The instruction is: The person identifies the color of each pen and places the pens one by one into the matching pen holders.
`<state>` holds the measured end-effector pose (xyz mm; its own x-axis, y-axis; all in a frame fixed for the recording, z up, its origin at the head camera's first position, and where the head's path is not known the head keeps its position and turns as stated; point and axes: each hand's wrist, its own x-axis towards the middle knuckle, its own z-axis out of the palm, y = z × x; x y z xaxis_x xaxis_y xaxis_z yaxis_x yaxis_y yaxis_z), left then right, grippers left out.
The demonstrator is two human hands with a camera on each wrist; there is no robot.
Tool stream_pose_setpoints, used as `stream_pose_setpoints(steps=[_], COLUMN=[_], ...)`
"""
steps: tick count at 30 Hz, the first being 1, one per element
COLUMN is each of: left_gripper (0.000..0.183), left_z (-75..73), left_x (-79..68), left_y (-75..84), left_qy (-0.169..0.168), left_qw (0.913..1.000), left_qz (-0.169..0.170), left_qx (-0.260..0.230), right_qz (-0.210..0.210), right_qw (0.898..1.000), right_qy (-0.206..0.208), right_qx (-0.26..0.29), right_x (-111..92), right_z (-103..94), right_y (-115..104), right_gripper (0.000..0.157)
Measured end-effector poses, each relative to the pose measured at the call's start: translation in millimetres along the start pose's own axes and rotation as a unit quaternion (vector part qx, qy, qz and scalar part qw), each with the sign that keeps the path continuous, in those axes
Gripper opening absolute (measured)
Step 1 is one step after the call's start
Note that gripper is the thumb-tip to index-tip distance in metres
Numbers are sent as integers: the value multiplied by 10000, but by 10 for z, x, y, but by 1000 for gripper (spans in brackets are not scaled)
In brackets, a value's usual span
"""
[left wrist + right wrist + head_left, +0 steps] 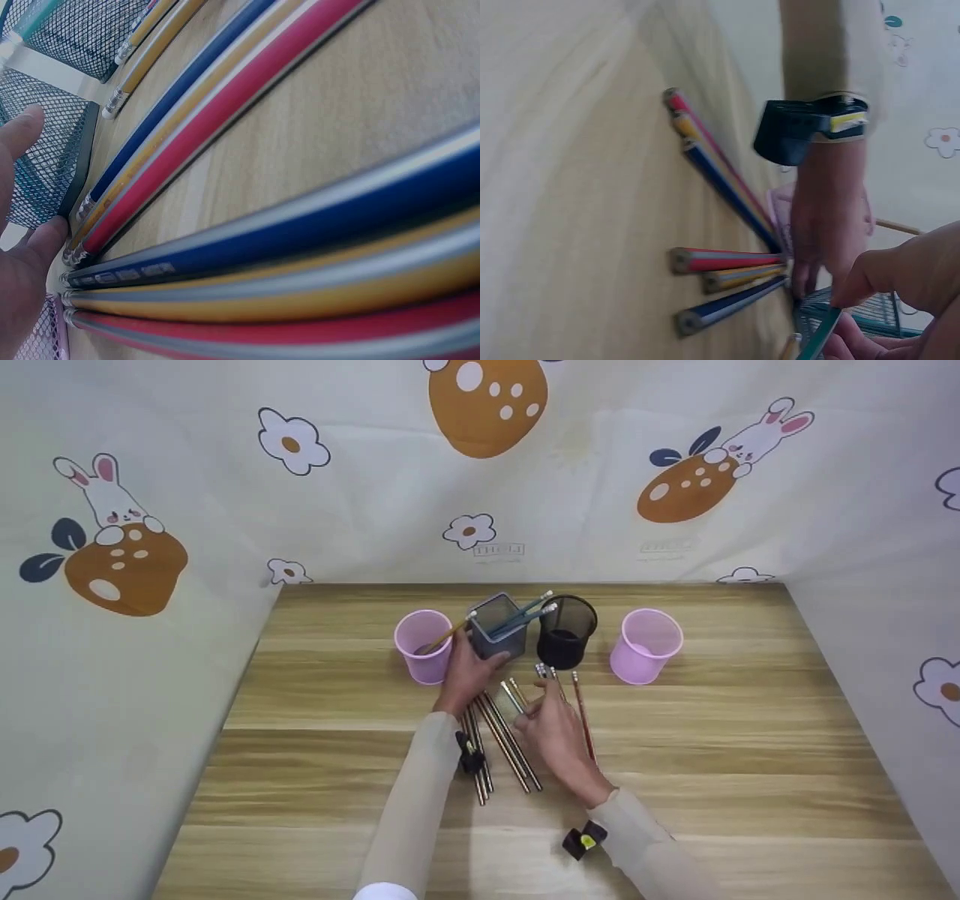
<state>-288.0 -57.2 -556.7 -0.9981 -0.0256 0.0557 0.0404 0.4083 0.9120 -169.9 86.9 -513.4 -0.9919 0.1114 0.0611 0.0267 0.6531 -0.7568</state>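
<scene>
My left hand (466,679) holds the square dark mesh pen holder (508,646) by its near left side, thumb across the front. Two teal pencils (517,620) lean out of it to the right. In front of it, my right hand (556,731) pinches a teal pencil (823,334) between thumb and fingers. Two groups of blue, yellow and red pencils (225,112) lie on the table below my left hand. More pencils, including a red one (583,712), lie around and partly under my right hand.
Left of the square holder stands a pink mesh cup (427,667) with a yellow pencil (450,634) in it. A round black mesh cup (566,649) stands to its right, then another pink cup (641,667). A patterned cloth (375,502) rises behind the wooden table (750,780).
</scene>
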Motion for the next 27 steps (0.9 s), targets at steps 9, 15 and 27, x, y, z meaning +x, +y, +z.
stream_pose_setpoints(steps=[9,15,27], left_gripper=[89,88,89], left_z=[-8,-17,-7], left_x=[2,4,1], left_y=[11,21,17], left_qy=[16,-23,-57], left_qw=[9997,9998,9999], left_qz=[-95,-173,-144], left_qx=[226,93,-12], right_qz=[-530,-999,-1253], right_qw=[9907,9839,9462], right_qy=[55,230,1084], right_qx=[1251,1461,2781], right_x=[191,296,465], right_z=[-391,-568,-670], right_y=[-160,-229,-279], right_gripper=[82,88,68])
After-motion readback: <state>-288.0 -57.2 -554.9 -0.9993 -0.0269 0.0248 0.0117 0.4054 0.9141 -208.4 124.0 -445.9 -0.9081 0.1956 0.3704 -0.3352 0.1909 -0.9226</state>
